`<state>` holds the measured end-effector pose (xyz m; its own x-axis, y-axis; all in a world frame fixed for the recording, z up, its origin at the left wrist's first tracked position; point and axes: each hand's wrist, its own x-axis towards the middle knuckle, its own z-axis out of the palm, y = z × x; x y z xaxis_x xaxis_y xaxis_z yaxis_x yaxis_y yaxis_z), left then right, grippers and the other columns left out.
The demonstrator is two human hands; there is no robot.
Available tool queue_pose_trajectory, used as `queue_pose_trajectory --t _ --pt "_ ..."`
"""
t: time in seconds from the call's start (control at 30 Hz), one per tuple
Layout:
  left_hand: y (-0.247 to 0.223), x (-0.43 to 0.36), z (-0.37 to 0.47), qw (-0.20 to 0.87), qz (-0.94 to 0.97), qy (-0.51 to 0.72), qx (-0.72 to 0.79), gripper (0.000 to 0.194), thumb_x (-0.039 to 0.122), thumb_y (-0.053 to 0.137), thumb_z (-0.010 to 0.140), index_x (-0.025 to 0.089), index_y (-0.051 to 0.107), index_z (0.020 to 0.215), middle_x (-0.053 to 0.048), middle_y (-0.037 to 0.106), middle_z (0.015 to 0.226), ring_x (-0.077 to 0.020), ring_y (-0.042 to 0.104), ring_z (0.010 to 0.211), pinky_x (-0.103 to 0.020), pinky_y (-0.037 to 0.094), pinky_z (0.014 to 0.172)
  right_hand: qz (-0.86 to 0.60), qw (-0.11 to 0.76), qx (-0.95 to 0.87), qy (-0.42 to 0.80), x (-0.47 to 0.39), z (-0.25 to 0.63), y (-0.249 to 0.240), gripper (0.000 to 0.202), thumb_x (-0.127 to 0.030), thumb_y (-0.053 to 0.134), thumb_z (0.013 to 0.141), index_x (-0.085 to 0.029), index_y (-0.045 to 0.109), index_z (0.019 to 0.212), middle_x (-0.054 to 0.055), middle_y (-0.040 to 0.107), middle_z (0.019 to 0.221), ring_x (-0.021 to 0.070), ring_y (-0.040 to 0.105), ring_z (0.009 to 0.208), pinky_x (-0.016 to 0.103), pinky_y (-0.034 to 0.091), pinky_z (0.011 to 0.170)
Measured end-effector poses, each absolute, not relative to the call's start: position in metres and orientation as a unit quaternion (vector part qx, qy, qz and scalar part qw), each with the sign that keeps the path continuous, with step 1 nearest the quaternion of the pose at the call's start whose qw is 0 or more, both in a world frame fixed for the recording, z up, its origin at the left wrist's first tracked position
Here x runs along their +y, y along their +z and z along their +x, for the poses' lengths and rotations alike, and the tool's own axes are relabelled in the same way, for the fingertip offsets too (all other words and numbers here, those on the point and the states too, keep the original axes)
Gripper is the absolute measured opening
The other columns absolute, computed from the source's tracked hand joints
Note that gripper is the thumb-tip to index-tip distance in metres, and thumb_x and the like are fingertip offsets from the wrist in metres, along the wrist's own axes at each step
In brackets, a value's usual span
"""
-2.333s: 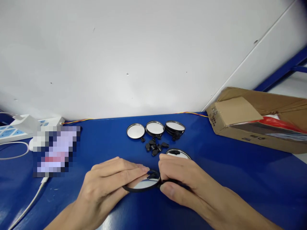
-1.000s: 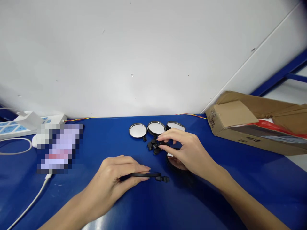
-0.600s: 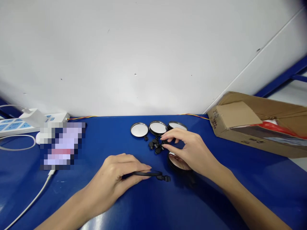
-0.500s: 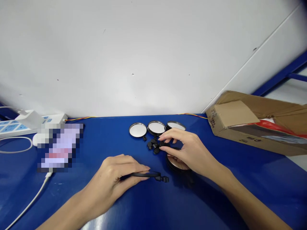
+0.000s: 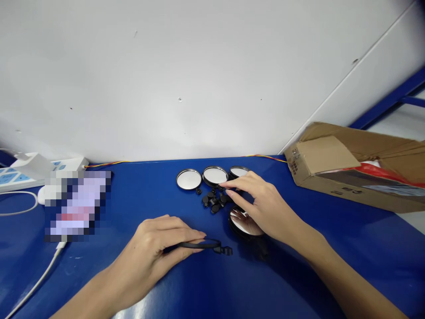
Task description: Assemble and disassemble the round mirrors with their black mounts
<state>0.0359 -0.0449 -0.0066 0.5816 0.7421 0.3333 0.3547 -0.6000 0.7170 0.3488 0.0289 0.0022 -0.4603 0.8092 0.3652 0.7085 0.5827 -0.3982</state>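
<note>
My left hand [image 5: 166, 250] pinches a round black-rimmed mirror [image 5: 202, 244], seen edge-on, with a small black clip piece at its right end. My right hand [image 5: 260, 201] is above a pile of small black parts [image 5: 215, 201], thumb and forefinger close together near its upper right; whether something is between the fingertips is too small to tell. Under that hand lies a round mirror [image 5: 245, 220], apparently stacked. Behind the pile, round mirrors sit in a row: left [image 5: 189, 179], middle [image 5: 215, 176] and right [image 5: 238, 172], the last partly hidden by my right hand.
An open cardboard box [image 5: 352, 188] holding red and clear plastic stands at the right. On the left are a blurred-out phone [image 5: 78, 204] with a white cable and a white power strip [image 5: 69, 164]. A white wall [image 5: 186, 79] rises behind the blue table [image 5: 139, 186].
My right hand has shifted slightly up from the black parts, uncovering more of the pile and the mirror beneath. My left hand still holds its mirror. The view has shifted slightly.
</note>
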Motion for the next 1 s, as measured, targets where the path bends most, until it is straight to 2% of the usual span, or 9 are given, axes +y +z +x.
queue_pose_trajectory --t 0.1,0.2,0.37,0.6,0.77,0.83,0.9,1.0 --pt "-0.007 -0.045 0.036 0.307 0.835 0.317 0.328 0.025 0.027 0.068 0.118 0.031 0.084 0.137 0.001 0.088 0.119 -0.0136 0.082 0.101 -0.021 0.06 0.092 -0.37 0.227 -0.899 0.051 0.031 0.352 -0.002 0.036 -0.016 0.059 0.106 -0.026 0.078 0.135 0.012 0.082 0.136 0.0349 0.071 0.126 0.067 0.05 0.122" --pt "-0.006 -0.046 0.036 0.304 0.837 0.314 0.329 0.026 0.026 0.068 0.118 0.032 0.083 0.138 0.003 0.088 0.12 -0.0119 0.081 0.102 -0.019 0.058 0.093 -0.318 0.196 -0.928 0.016 0.033 0.353 -0.003 0.041 -0.011 0.059 0.1 -0.023 0.078 0.134 0.016 0.08 0.14 0.0365 0.071 0.124 0.071 0.048 0.123" --pt "-0.005 -0.045 0.037 0.296 0.839 0.319 0.326 0.024 0.027 0.069 0.118 0.031 0.084 0.137 0.004 0.088 0.119 -0.0108 0.081 0.1 -0.018 0.058 0.092 -0.318 0.198 -0.926 0.037 0.035 0.353 -0.001 0.042 -0.013 0.061 0.097 -0.019 0.076 0.136 0.02 0.079 0.135 0.0378 0.071 0.121 0.071 0.051 0.118" --pt "-0.006 -0.044 0.037 0.296 0.84 0.319 0.325 0.024 0.026 0.068 0.118 0.031 0.084 0.136 0.003 0.088 0.118 -0.0127 0.082 0.099 -0.021 0.06 0.09 -0.329 0.207 -0.917 0.093 0.034 0.351 0.003 0.047 -0.012 0.053 0.103 -0.024 0.074 0.143 0.014 0.08 0.138 0.0338 0.069 0.125 0.065 0.052 0.118" --pt "-0.005 -0.044 0.037 0.295 0.84 0.315 0.328 0.025 0.026 0.068 0.118 0.031 0.084 0.136 0.001 0.089 0.119 -0.0144 0.083 0.1 -0.022 0.061 0.09 -0.298 0.197 -0.931 0.081 0.034 0.349 0.005 0.055 -0.007 0.052 0.099 -0.02 0.071 0.149 0.016 0.078 0.14 0.0336 0.068 0.124 0.062 0.053 0.113" --pt "-0.005 -0.045 0.037 0.292 0.841 0.314 0.33 0.024 0.027 0.068 0.118 0.031 0.084 0.136 0.0 0.089 0.118 -0.016 0.084 0.099 -0.024 0.062 0.089 -0.307 0.203 -0.925 0.099 0.034 0.348 0.005 0.053 -0.009 0.052 0.102 -0.022 0.071 0.15 0.015 0.078 0.141 0.0334 0.068 0.125 0.06 0.053 0.113" --pt "-0.004 -0.046 0.037 0.293 0.84 0.317 0.328 0.025 0.028 0.068 0.118 0.03 0.085 0.136 -0.001 0.089 0.118 -0.017 0.084 0.098 -0.025 0.062 0.088 -0.338 0.22 -0.905 0.133 0.034 0.346 0.006 0.044 -0.014 0.05 0.111 -0.026 0.073 0.147 0.012 0.079 0.141 0.0324 0.066 0.127 0.058 0.053 0.113" --pt "-0.005 -0.046 0.037 0.3 0.839 0.322 0.32 0.026 0.028 0.068 0.118 0.03 0.084 0.138 0.0 0.089 0.118 -0.0161 0.083 0.098 -0.024 0.061 0.09 -0.384 0.25 -0.877 0.147 0.037 0.34 0.012 0.035 -0.025 0.049 0.119 -0.027 0.078 0.137 0.01 0.082 0.131 0.0321 0.064 0.123 0.054 0.053 0.109"
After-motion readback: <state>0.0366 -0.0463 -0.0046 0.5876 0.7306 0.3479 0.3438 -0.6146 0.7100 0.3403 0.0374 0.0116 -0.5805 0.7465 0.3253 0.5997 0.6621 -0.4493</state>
